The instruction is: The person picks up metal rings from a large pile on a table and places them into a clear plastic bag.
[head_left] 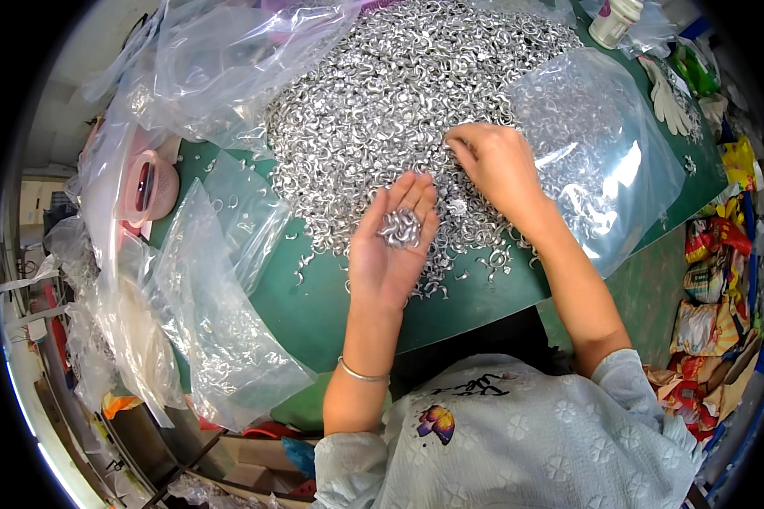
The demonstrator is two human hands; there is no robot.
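A broad heap of small, curved, silvery metal pieces (373, 93) covers the far middle of the green table (301, 301). My left hand (392, 242) is palm up at the heap's near edge, fingers stretched forward and slightly cupped. In its palm lies a small cluster of the curved metal pieces (400, 228). To its right, my right hand (494, 165) hovers over or touches the heap, palm down. Its fingers are curled with thumb and fingertips close together; whatever they pinch, if anything, is too small to make out.
Clear plastic bags lie left (221, 322) and far left (229, 51). Another clear bag (602, 161) partly covers the heap at right. A pink container (153, 187) stands left; a white bottle (615, 21) and pale glove (666, 97) are far right. Colourful packages (708, 263) line the right side.
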